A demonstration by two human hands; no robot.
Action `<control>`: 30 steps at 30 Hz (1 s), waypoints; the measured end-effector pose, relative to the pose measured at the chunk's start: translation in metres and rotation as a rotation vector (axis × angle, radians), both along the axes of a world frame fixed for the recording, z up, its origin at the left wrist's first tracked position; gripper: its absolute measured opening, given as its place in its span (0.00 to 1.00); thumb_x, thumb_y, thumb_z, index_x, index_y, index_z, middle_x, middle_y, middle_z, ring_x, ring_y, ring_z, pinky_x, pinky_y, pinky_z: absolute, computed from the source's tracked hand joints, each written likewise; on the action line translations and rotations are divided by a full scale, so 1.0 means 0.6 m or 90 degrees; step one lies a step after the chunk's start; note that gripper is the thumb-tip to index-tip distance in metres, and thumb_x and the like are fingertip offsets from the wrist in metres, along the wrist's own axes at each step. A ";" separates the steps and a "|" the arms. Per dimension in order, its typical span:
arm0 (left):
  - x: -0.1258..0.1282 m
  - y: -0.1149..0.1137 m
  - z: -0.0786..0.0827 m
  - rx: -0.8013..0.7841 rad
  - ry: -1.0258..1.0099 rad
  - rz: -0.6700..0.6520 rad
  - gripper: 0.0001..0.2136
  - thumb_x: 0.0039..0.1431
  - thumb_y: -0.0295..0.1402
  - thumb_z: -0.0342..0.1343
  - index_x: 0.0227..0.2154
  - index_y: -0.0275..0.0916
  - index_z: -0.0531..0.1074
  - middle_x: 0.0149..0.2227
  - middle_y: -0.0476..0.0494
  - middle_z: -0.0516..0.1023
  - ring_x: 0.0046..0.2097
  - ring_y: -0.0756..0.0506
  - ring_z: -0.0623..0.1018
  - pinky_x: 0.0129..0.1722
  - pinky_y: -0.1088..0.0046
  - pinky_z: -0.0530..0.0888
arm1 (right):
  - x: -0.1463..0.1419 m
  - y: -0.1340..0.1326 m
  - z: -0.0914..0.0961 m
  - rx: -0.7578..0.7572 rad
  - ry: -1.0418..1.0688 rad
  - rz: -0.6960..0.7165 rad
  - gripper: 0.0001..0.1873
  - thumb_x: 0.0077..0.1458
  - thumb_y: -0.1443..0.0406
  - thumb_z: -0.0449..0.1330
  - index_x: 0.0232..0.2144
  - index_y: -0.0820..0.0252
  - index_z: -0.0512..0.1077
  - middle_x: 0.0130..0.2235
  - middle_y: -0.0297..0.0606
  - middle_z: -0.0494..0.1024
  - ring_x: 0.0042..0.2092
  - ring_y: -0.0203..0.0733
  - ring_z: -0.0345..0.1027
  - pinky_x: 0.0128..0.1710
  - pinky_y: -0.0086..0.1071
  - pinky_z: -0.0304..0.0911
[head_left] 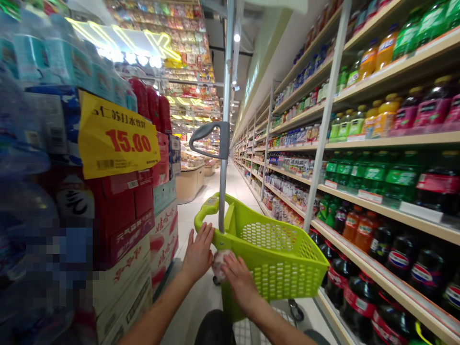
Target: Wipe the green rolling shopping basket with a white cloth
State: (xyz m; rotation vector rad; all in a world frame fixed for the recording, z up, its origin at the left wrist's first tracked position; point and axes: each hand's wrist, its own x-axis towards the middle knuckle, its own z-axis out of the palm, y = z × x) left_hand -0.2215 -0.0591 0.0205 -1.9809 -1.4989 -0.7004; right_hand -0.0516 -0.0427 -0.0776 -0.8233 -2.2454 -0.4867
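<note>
A lime-green rolling shopping basket (283, 270) with perforated sides stands in front of me, its grey pole and looped handle (210, 141) upright. My left hand (199, 253) is at the basket's near left corner, fingers stretched out and close together, the tips by the rim. Lower and to the right, my right hand (240, 280) has its fingers over a small, pale pinkish, rounded bundle (220, 262) against the basket's near side. Blur hides what this bundle is. Part of it lies between my two hands.
Shelves of bottled drinks (381, 170) line the right side, close to the basket. Stacked drink cartons (125, 278) with a yellow price sign (118, 139) rise on the left. A tiled aisle (235, 184) runs ahead past wooden display bins (190, 184).
</note>
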 end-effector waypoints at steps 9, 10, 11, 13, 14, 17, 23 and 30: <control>-0.009 0.002 0.004 0.012 0.000 -0.024 0.27 0.46 0.23 0.42 0.53 0.32 0.59 0.58 0.39 0.60 0.60 0.42 0.57 0.58 0.53 0.52 | 0.012 0.009 -0.020 -0.093 -0.094 -0.068 0.11 0.55 0.69 0.53 0.39 0.59 0.72 0.48 0.41 0.72 0.53 0.42 0.62 0.53 0.38 0.56; -0.010 0.003 0.002 0.014 0.000 -0.026 0.27 0.46 0.23 0.42 0.53 0.32 0.59 0.58 0.39 0.60 0.60 0.42 0.57 0.58 0.53 0.52 | 0.017 0.008 -0.017 -0.092 -0.084 -0.067 0.11 0.55 0.69 0.52 0.40 0.59 0.71 0.49 0.41 0.71 0.54 0.42 0.60 0.53 0.38 0.55; -0.011 0.004 0.002 0.017 -0.001 -0.026 0.27 0.46 0.23 0.42 0.53 0.32 0.59 0.58 0.38 0.60 0.60 0.42 0.56 0.58 0.53 0.52 | 0.020 0.006 -0.004 -0.079 -0.060 -0.062 0.13 0.55 0.69 0.52 0.42 0.59 0.70 0.51 0.41 0.69 0.55 0.42 0.57 0.54 0.39 0.54; -0.008 0.006 0.002 0.021 -0.003 -0.023 0.27 0.47 0.22 0.42 0.53 0.32 0.58 0.58 0.37 0.60 0.61 0.42 0.56 0.58 0.53 0.51 | 0.019 0.006 0.038 -0.033 0.008 -0.049 0.17 0.56 0.71 0.49 0.47 0.59 0.67 0.56 0.42 0.64 0.59 0.43 0.50 0.57 0.43 0.49; -0.004 0.006 0.003 0.023 -0.002 -0.024 0.27 0.47 0.22 0.41 0.54 0.32 0.58 0.58 0.37 0.59 0.61 0.41 0.55 0.58 0.52 0.51 | 0.015 0.008 0.060 -0.014 0.042 -0.050 0.18 0.55 0.72 0.48 0.48 0.59 0.66 0.57 0.42 0.62 0.60 0.43 0.47 0.57 0.44 0.48; 0.013 0.005 0.008 0.018 0.008 -0.054 0.26 0.47 0.22 0.41 0.54 0.34 0.58 0.58 0.38 0.59 0.61 0.41 0.55 0.59 0.53 0.50 | 0.011 0.024 0.100 -0.008 0.123 -0.095 0.22 0.54 0.74 0.46 0.50 0.61 0.64 0.56 0.45 0.62 0.59 0.44 0.49 0.55 0.44 0.51; 0.060 0.000 0.012 -0.048 0.040 -0.155 0.27 0.46 0.21 0.42 0.53 0.34 0.59 0.60 0.40 0.57 0.62 0.43 0.53 0.60 0.59 0.53 | 0.114 0.053 0.052 -0.039 0.178 -0.201 0.22 0.52 0.75 0.44 0.47 0.63 0.68 0.50 0.45 0.69 0.53 0.45 0.61 0.51 0.39 0.57; 0.105 0.020 0.000 -0.165 0.053 -0.112 0.28 0.47 0.25 0.44 0.55 0.29 0.56 0.60 0.38 0.54 0.62 0.42 0.50 0.61 0.59 0.48 | 0.118 0.054 0.042 -0.048 0.162 -0.218 0.26 0.48 0.78 0.44 0.49 0.62 0.67 0.52 0.45 0.68 0.55 0.44 0.58 0.52 0.40 0.57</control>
